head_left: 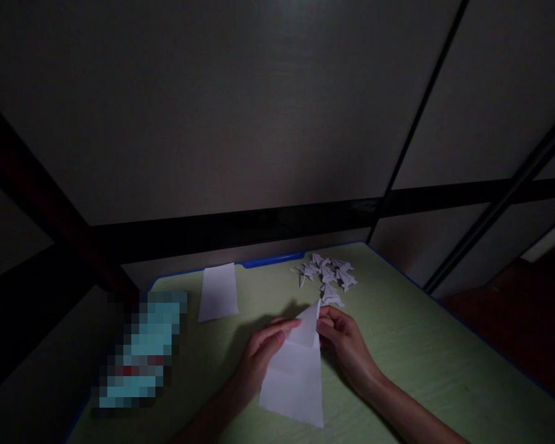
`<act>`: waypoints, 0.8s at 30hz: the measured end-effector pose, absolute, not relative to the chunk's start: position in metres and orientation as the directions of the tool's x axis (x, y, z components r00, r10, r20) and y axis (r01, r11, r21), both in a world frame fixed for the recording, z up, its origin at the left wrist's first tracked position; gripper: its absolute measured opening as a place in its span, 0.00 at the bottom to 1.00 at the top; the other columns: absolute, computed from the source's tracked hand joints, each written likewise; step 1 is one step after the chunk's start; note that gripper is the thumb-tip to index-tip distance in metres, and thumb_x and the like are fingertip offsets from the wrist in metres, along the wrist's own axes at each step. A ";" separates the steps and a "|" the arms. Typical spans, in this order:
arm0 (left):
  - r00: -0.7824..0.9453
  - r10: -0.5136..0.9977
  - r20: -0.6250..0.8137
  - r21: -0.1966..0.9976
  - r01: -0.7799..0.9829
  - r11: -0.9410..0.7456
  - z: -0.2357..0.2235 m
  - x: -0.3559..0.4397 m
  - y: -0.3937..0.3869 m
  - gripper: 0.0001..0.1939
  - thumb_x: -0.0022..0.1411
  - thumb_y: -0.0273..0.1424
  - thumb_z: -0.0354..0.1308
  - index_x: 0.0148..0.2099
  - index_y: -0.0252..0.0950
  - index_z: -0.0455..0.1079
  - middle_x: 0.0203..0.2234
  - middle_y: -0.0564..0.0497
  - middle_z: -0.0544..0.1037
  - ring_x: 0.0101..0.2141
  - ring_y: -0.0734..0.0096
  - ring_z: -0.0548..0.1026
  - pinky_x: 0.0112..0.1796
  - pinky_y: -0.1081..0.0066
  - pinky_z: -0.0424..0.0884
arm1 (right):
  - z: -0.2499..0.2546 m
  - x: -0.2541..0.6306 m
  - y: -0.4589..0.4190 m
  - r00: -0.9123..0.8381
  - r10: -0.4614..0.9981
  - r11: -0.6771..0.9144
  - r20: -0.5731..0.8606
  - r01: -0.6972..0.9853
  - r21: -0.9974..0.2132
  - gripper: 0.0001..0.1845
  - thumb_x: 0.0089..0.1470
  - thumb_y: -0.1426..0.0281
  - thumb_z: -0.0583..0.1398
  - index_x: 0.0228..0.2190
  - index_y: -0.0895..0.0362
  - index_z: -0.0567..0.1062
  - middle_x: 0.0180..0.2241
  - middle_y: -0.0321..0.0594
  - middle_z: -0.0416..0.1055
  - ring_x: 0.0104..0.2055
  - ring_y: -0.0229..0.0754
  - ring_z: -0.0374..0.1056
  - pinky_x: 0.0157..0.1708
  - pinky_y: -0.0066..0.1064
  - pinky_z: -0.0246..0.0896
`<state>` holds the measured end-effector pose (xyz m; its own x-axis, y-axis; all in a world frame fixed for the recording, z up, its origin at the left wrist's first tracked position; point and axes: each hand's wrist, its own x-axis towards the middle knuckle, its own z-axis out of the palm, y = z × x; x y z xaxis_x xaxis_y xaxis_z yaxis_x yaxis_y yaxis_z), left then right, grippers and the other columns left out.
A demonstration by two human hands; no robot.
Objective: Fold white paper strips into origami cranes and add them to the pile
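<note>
The white sheet (pixel 296 379), partly folded at its far end, is held at the near middle of the green table (pixel 398 345). The left hand (pixel 263 348) has its thumb and fingers closed on the left edge; the right hand (pixel 345 336) pinches the far right corner, though dim light hides the exact fingertip contact. Paper this thin should be light, floppy and easily creased, best held lightly at edges and folds. Small folded papers (pixel 328 274) lie just beyond.
</note>
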<state>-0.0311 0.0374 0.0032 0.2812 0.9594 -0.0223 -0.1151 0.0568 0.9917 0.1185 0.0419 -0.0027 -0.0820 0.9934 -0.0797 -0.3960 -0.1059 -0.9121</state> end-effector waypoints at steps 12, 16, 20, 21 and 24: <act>0.199 0.978 -0.054 0.991 -0.113 0.078 -0.010 -0.027 0.043 0.21 0.41 0.28 0.58 0.42 0.31 0.66 0.27 0.49 0.73 0.26 0.70 0.69 0.25 0.75 0.63 | -0.004 0.118 0.042 -0.091 0.994 -0.092 -0.066 -0.330 -0.940 0.08 0.39 0.68 0.59 0.21 0.61 0.68 0.14 0.31 0.62 0.16 0.29 0.56 0.16 0.20 0.51; 0.164 0.985 -0.050 0.994 -0.092 0.066 -0.006 -0.027 0.042 0.16 0.40 0.25 0.58 0.37 0.31 0.66 0.25 0.50 0.73 0.28 0.69 0.70 0.28 0.73 0.64 | -0.005 0.118 0.042 -0.101 0.994 -0.061 -0.032 -0.299 -0.952 0.10 0.43 0.66 0.57 0.21 0.61 0.69 0.15 0.32 0.61 0.17 0.30 0.56 0.17 0.20 0.51; 0.164 0.985 -0.050 0.994 -0.087 0.065 -0.006 -0.027 0.042 0.15 0.41 0.24 0.57 0.36 0.31 0.65 0.25 0.50 0.72 0.28 0.68 0.70 0.28 0.73 0.64 | -0.004 0.118 0.042 -0.097 0.994 -0.073 -0.045 -0.303 -0.950 0.11 0.43 0.65 0.56 0.20 0.61 0.69 0.15 0.32 0.60 0.18 0.30 0.56 0.17 0.21 0.51; 0.172 0.984 -0.049 0.994 -0.088 0.065 -0.006 -0.027 0.042 0.15 0.41 0.25 0.57 0.37 0.31 0.65 0.25 0.50 0.72 0.28 0.68 0.70 0.28 0.73 0.64 | -0.004 0.118 0.042 -0.097 0.994 -0.073 -0.045 -0.305 -0.950 0.11 0.43 0.65 0.57 0.20 0.61 0.69 0.15 0.32 0.60 0.17 0.30 0.56 0.17 0.21 0.51; 0.196 0.980 -0.045 0.992 -0.103 0.066 -0.006 -0.027 0.042 0.16 0.42 0.25 0.57 0.38 0.31 0.65 0.26 0.49 0.73 0.28 0.68 0.70 0.28 0.73 0.64 | -0.003 0.118 0.042 -0.100 0.994 -0.077 -0.049 -0.296 -0.952 0.10 0.40 0.66 0.59 0.19 0.61 0.69 0.14 0.31 0.60 0.16 0.30 0.55 0.17 0.21 0.49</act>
